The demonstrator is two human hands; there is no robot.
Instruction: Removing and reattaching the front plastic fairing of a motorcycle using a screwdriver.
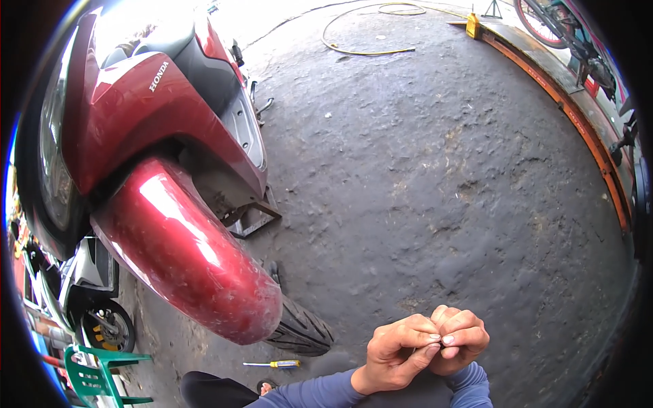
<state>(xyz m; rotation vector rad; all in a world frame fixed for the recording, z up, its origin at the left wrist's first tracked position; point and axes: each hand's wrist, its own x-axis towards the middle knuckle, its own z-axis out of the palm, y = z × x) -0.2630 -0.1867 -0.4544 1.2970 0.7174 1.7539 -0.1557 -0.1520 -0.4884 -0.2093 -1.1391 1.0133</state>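
Observation:
Both my hands meet at the lower right, their fingertips pinched together over a tiny dark thing that is mostly hidden. My left hand (398, 352) has thumb and forefinger pressed closed. My right hand (462, 340) is closed against it, fingers curled. To their left stands a red scooter with a glossy front fender (187, 251) over a treaded front tire (301, 329). On the floor beside the tire lies a screwdriver (282, 364) with a yellow and blue handle.
A metal stand (262, 215) sits beneath the scooter. At lower left are a green plastic chair (92, 375) and another motorbike's wheel (109, 326). An orange-edged lift platform (585, 129) runs along the right, with a motorbike on it. A yellow hose (367, 52) curls on the far floor.

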